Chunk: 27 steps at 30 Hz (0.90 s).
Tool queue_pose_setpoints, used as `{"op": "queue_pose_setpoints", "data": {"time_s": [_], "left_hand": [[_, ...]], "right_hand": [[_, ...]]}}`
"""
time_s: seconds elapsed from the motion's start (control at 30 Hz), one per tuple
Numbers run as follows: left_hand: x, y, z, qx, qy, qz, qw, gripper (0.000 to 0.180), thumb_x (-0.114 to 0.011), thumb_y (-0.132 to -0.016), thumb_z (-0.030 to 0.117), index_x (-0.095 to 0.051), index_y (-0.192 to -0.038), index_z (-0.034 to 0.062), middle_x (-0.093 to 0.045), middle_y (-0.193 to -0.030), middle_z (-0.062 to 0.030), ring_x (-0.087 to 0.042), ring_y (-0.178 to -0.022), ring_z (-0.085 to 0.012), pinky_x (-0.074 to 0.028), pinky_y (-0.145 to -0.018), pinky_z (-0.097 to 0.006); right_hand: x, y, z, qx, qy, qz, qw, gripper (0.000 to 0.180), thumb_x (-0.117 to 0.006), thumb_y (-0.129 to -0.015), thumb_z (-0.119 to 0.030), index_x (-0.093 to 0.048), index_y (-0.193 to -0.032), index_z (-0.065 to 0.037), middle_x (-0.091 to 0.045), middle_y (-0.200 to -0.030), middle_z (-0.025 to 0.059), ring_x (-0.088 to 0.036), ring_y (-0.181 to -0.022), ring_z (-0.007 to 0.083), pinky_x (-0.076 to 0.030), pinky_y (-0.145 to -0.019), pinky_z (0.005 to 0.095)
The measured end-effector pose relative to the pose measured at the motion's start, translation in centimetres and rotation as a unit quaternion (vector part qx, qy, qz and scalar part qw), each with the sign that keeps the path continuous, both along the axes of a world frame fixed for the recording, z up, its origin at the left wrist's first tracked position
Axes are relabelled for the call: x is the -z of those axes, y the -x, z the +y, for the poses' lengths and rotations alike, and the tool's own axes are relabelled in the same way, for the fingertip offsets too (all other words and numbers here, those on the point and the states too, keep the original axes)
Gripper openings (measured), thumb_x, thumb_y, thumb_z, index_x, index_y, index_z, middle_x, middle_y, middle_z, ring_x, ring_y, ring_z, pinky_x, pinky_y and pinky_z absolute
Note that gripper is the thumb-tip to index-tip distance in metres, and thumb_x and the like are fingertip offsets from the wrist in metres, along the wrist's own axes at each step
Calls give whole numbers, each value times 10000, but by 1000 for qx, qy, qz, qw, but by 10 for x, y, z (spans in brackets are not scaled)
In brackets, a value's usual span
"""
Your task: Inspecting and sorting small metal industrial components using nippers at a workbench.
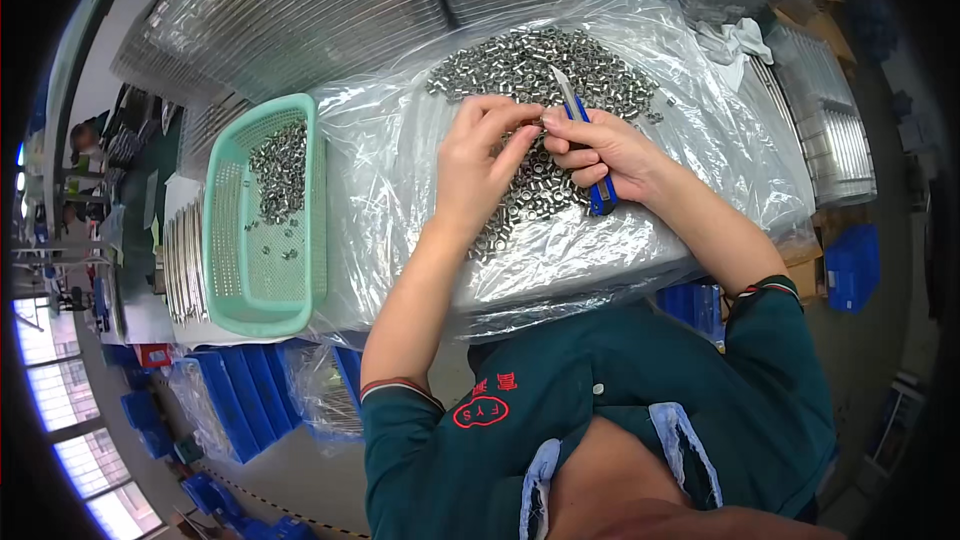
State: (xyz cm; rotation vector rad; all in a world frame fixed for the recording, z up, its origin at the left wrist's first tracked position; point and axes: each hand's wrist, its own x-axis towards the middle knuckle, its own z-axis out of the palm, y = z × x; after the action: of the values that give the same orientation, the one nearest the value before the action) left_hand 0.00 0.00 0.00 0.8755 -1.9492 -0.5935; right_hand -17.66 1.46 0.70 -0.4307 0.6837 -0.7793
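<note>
My right hand [622, 155] grips a utility knife with a blue handle [602, 196]. The knife's pale blade [562, 82] points up and away, past my fingers. Thumb and fingers of my left hand [470, 165] are pinched together and meet the right thumb and forefinger. Whatever lies between these fingertips is too small and covered to make out. Beneath and beyond both hands spreads a heap of small, shiny, ring-like metal parts [485, 65]. The heap rests on clear plastic sheeting [375, 200] that covers the work surface.
A mint-green plastic basket [318, 210] at the left holds more small metal parts. Stacked clear trays [300, 20] line the far side, with further stacks [835, 145] at the right. Blue bins [235, 405] sit below the table's left edge; a blue box [852, 265] is at the right.
</note>
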Motion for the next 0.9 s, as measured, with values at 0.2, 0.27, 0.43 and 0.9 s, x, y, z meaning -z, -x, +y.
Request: {"op": "queue_pose_setpoints", "data": {"time_s": [0.2,0.27,0.43,0.9], "left_hand": [[-4,6,2,4,-33,44,998,205,-648,-739,11,-597,-933,51,-544,-925,-65,-548,-775,-127,-457,-592,-221],[-6,7,2,6,-47,61,997,190,-647,-743,19,-592,-924,41,-545,-926,-67,-548,-769,-127,-456,-587,-222],[-3,4,1,5,-28,40,999,184,-649,-745,27,-590,-920,33,-552,-926,-68,-549,-770,-127,-453,-582,-220],[-3,5,2,11,-17,37,999,177,-654,-749,40,-581,-910,31,-556,-921,-70,-552,-738,-124,-456,-564,-215]], "right_hand": [[0,1,0,10,17,17,1000,104,-539,-870,-180,-472,-890,-103,-483,-704,-36,-346,-453,-34,-258,-331,104],[1,2,0,5,26,17,999,108,-538,-872,-188,-471,-885,-104,-480,-702,-38,-345,-453,-35,-256,-331,104],[-2,0,0,8,16,13,1000,121,-545,-869,-196,-472,-865,-99,-477,-700,-39,-346,-453,-34,-253,-332,103],[-1,0,1,11,8,2,1000,142,-543,-873,-204,-487,-835,-79,-486,-690,-32,-352,-456,-27,-263,-332,112]]}}
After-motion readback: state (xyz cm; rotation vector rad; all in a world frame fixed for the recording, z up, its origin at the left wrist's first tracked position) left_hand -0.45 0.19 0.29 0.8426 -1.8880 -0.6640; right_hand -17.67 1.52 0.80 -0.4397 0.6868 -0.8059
